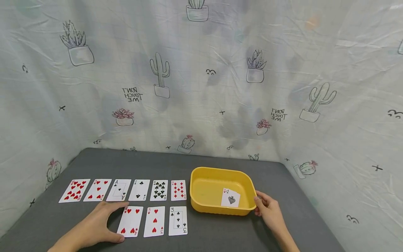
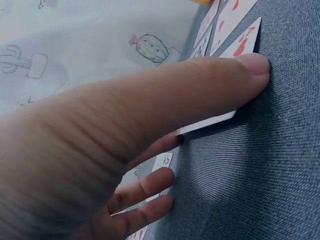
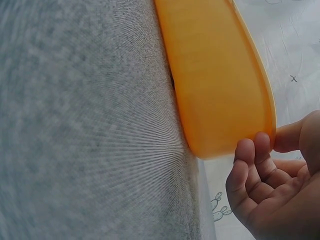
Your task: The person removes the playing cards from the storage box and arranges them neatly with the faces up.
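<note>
My left hand (image 1: pixel 97 224) lies at the left side of the four of hearts (image 1: pixel 130 221), its thumb at the near corner and index finger at the far corner. The left wrist view has the thumb (image 2: pixel 200 80) covering part of that card; whether the card is pinched is hard to see. My right hand (image 1: pixel 269 211) holds the right end of a yellow plastic basin (image 1: pixel 217 209), thumb and fingers at its rim. Inside the basin lie an ace of spades (image 1: pixel 232 199) and, partly under it, a card marked 7.
Right of the four of hearts lie a three of hearts (image 1: pixel 154 221) and a three of clubs (image 1: pixel 178 220). Behind them runs a row of several face-up cards, from a hearts card (image 1: pixel 75 190) to a nine of diamonds (image 1: pixel 178 190). A patterned curtain (image 1: pixel 201 87) borders the grey tabletop (image 1: pixel 220 231).
</note>
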Demonstrator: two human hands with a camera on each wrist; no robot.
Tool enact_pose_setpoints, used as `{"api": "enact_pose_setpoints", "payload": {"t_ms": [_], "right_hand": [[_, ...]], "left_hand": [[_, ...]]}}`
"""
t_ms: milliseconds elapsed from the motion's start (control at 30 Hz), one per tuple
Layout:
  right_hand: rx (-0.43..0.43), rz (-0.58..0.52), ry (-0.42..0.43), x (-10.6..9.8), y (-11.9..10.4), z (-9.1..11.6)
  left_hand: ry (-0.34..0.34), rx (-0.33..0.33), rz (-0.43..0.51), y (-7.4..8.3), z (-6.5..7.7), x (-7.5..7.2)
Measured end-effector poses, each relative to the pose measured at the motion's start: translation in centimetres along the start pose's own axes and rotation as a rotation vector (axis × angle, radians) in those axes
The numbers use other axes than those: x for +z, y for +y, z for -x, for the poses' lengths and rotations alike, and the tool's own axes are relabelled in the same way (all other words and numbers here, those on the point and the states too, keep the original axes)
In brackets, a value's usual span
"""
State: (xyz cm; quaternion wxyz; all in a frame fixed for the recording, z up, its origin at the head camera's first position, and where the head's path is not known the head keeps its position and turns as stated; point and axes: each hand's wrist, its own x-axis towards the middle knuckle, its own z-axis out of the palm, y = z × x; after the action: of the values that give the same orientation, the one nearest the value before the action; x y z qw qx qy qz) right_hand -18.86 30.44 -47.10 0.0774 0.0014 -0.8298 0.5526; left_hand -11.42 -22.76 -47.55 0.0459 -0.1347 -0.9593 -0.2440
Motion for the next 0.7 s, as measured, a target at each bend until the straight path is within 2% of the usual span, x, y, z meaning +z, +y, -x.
{"api": "enact_pose_setpoints", "payload": {"t_ms": [233, 467, 600, 700], "right_hand": [[0.001, 0.000, -0.003, -0.05, 0.00, 0.00], [0.001, 0.003, -0.001, -0.05, 0.10, -0.06], [0.002, 0.000, -0.003, 0.02, 0.17, -0.14], [0.006, -0.007, -0.006, 0.12, 0.15, -0.16]], "left_hand": [[0.007, 0.008, -0.017, -0.16, 0.27, -0.01], [-0.007, 0.039, 0.016, -0.28, 0.17, -0.14], [-0.048, 0.017, 0.032, -0.39, -0.01, -0.36], [-0.046, 0.009, 0.048, -0.21, -0.14, -0.62]]}}
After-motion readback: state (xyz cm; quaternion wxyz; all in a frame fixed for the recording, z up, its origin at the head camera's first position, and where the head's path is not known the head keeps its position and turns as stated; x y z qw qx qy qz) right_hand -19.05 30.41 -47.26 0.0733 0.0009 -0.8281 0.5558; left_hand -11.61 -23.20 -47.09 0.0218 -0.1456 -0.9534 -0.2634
